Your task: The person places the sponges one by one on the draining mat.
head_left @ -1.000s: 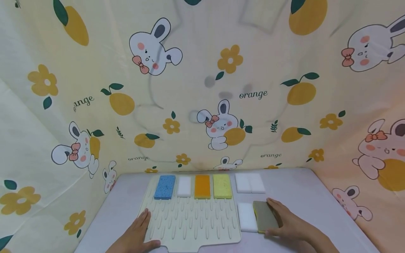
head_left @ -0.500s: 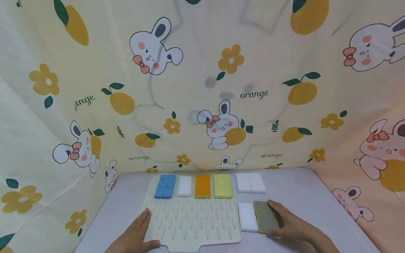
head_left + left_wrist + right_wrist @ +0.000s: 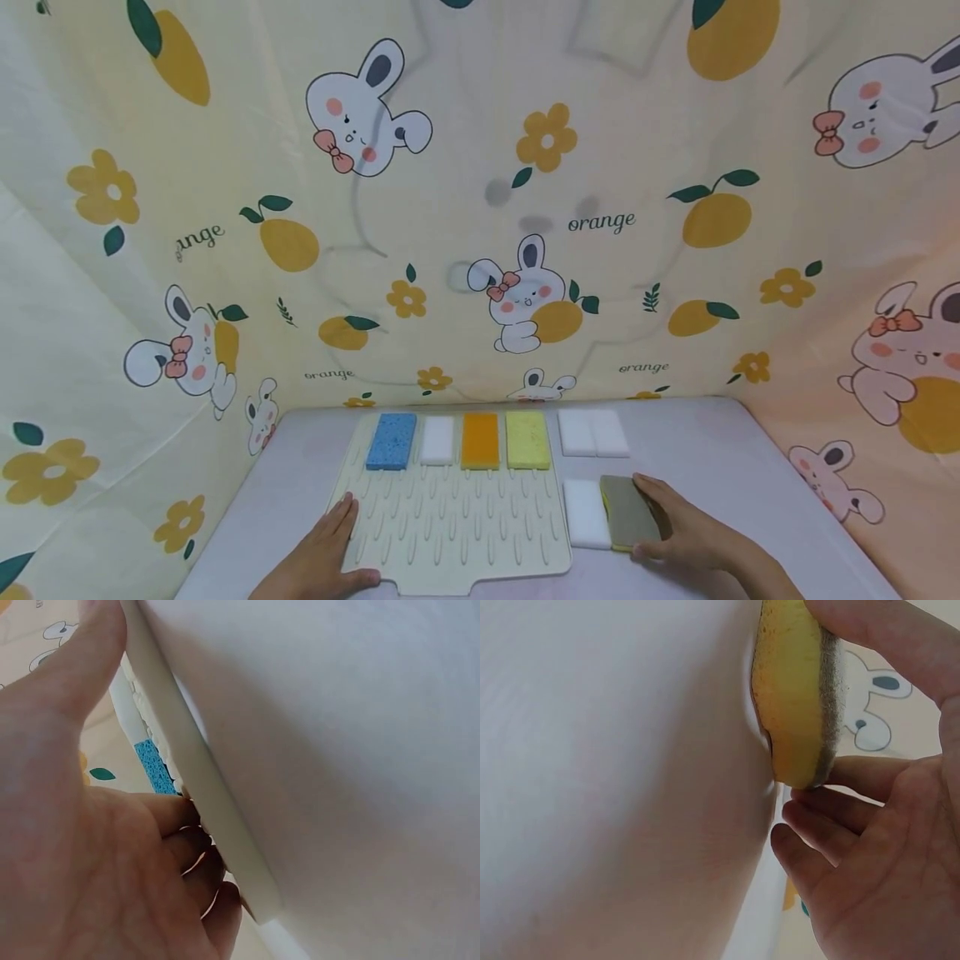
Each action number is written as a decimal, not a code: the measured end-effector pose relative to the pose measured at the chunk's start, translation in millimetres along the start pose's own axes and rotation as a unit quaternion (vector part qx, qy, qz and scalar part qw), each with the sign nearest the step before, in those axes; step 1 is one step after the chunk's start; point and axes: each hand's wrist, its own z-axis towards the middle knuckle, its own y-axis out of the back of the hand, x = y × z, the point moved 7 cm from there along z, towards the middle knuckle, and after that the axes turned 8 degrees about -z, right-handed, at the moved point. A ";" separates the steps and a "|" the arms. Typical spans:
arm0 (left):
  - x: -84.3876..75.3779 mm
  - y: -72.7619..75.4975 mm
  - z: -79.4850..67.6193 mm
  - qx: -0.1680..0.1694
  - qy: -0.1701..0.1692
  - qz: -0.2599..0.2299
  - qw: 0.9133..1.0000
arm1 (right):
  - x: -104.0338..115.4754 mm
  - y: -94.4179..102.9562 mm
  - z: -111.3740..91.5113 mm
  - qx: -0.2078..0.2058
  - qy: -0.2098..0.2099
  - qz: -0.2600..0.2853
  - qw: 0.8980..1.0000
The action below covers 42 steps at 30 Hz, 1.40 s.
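My left hand (image 3: 317, 550) rests along the left edge of a cream ridged mat (image 3: 457, 533), thumb at its near corner, fingers nearly straight. In the left wrist view the fingertips touch the rim of the mat (image 3: 217, 825). My right hand (image 3: 693, 533) holds a scrub sponge (image 3: 632, 512) between thumb and fingers. Its top is grey-brown; the right wrist view shows the yellow side of the sponge (image 3: 791, 690). The sponge lies on the table against a white sponge (image 3: 587, 514). Its right edge is partly hidden by the hand.
Along the mat's far edge lie a blue sponge (image 3: 391, 442), a small white sponge (image 3: 437, 440), an orange sponge (image 3: 480, 442) and a yellow sponge (image 3: 528, 440). Two white sponges (image 3: 592, 433) lie side by side beyond the mat's right edge. A printed curtain (image 3: 450, 183) surrounds the table.
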 end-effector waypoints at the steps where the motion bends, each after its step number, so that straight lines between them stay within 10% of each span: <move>1: -0.5 0.5 -0.3 0.001 0.003 0.001 1.000 | -0.5 -0.2 0.4 0.000 -0.002 0.001 1.000; 27: -9.3 4.1 -4.6 0.009 -0.012 -0.029 0.999 | 0.2 5.8 -0.6 -0.041 0.016 -0.031 0.999; 42: -7.0 3.2 -2.4 0.008 0.000 -0.015 1.000 | 24.9 26.4 2.2 -0.163 0.078 -0.082 0.980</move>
